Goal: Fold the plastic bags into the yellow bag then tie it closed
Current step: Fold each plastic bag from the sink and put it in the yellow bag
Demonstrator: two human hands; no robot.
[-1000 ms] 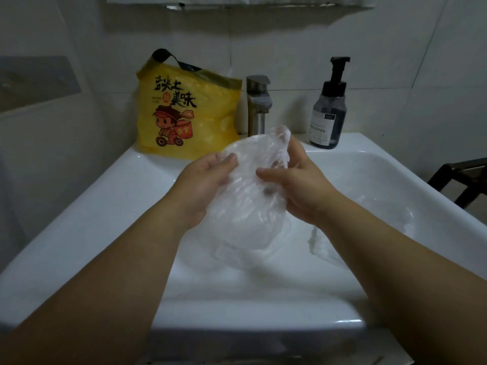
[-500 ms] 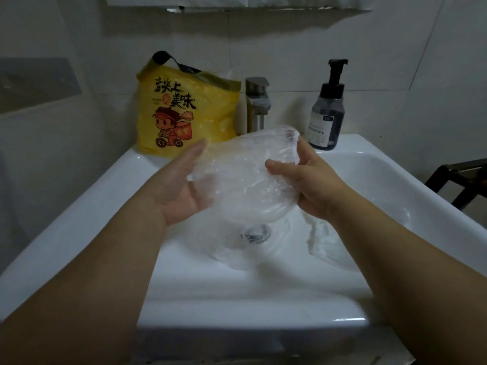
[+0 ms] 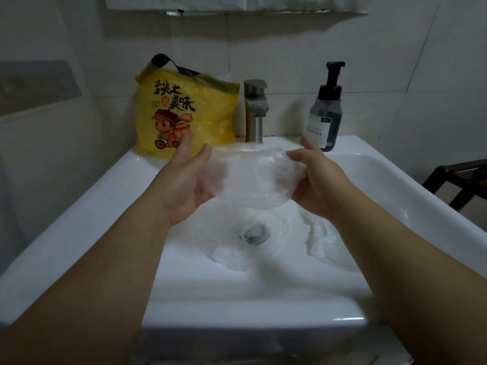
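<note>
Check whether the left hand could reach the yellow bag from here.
Probably yes. The yellow bag stands on the rim of the sink just beyond the left hand, nothing between them, though it supports the clear bag that the right hand pinches.

handled bag (image 3: 210, 119) left of faucet (image 3: 255, 109) | pump bottle (image 3: 325, 114) right | loose bags (image 3: 234, 255) in sink (image 3: 105, 206)
</note>
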